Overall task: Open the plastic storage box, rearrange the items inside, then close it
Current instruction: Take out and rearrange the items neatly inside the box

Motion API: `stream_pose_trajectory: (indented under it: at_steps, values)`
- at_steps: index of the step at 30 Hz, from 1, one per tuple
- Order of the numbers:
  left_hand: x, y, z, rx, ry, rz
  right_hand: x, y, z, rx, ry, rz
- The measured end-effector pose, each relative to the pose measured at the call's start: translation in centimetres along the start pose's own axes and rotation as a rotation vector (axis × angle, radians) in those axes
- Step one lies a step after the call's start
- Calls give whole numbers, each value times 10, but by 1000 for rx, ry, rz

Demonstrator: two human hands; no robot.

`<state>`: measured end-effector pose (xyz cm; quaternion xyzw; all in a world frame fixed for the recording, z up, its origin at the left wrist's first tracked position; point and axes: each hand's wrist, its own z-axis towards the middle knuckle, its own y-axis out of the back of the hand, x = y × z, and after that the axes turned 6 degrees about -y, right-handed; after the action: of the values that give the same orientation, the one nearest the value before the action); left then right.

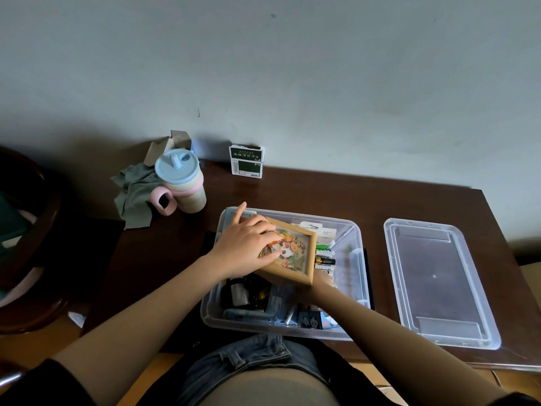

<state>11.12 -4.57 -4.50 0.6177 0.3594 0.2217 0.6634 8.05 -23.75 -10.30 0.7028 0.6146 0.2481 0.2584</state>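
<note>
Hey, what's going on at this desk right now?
A person is sorting through an open clear plastic storage box on a dark wooden table. The left hand lies on a wooden picture frame held tilted over the box's contents, while the right hand reaches in beneath the frame, mostly hidden. Batteries and other small items lie inside. The lid sits off to the right on the table, so the box isn't closed yet.
</note>
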Motion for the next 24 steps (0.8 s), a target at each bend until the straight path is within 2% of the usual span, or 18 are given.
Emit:
stream_pose_trajectory:
  at_steps: [4,8,11,15,18,22,24]
  values:
    - [-1,-3,-1,-69,-7,-19,1,-1,2,-2,31,-80]
    - [-2,-7,-5,-172,-17,-56,-1,-4,2,-8,327,-240]
    - [-3,-9,-6,-240,-14,-69,-1,-6,6,88,454,-318]
    - [-2,-10,-7,-266,-9,-74,5,-11,13,198,501,-380]
    - [-1,-11,-8,-274,-7,-79,1,-13,14,159,522,-297]
    - [-1,-13,-8,-311,-15,-66,-18,0,3,49,421,-25]
    - [-1,-13,-8,-334,-16,-66,-27,13,-5,-22,385,6]
